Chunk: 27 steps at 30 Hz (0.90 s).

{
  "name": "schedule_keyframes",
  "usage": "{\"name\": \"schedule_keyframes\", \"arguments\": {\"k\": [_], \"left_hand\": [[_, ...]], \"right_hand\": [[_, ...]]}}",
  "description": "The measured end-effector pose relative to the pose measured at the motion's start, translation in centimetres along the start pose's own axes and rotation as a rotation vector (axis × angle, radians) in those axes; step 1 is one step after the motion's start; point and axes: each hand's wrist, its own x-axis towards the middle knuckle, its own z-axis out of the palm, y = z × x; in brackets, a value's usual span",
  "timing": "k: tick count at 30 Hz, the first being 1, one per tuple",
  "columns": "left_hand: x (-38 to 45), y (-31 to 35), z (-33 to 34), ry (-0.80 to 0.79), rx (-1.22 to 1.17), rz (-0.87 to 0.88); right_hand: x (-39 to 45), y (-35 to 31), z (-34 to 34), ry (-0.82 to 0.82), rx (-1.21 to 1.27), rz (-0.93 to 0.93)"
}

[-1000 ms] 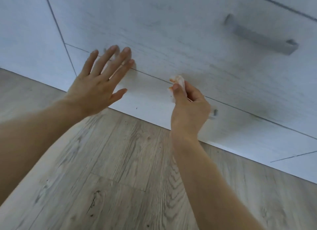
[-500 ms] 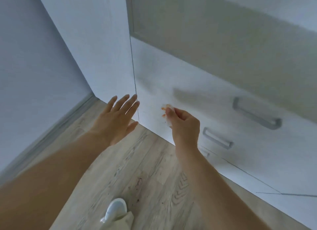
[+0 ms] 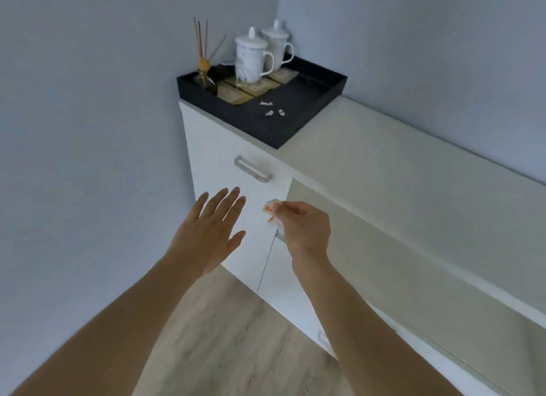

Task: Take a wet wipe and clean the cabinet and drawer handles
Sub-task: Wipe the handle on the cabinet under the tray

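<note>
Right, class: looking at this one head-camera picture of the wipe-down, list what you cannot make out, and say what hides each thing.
- Head view: the handle behind the right hand is mostly hidden by that hand and the wet wipe.
- Head view: the low handle is partly covered by the right forearm.
- Head view: the small white bits on the black tray are too small to identify.
- Head view: the orange mark on the top handle is too small to judge.

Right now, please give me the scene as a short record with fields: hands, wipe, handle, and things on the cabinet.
left hand: open, fingers spread, holds nothing
right hand: pinches the wipe
wipe: white, with orange stains
handle: metal, on top drawer, above both hands, with an orange mark, untouched
cabinet top: black tray in the corner
tray holds: two lidded mugs, stick holder
</note>
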Motion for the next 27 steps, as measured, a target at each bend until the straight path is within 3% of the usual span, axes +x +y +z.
{"name": "schedule_keyframes", "arguments": {"k": [4,11,21,27], "left_hand": [[0.8,-7.0,-0.6,-0.002,0.026,0.064],[3.3,-14.8,-0.4,-0.011,0.041,0.219],[10.5,-15.3,3.9,-0.028,0.097,0.327],[14.4,-15.1,7.0,0.074,0.023,0.378]], "right_hand": [[0.5,-3.7,6.8,0.135,-0.074,-0.108],[1.2,-5.4,12.7,0.255,0.006,0.019],[4.8,-2.4,11.5,0.272,-0.08,0.163],[6.9,1.5,11.8,0.369,-0.061,0.181]]}}
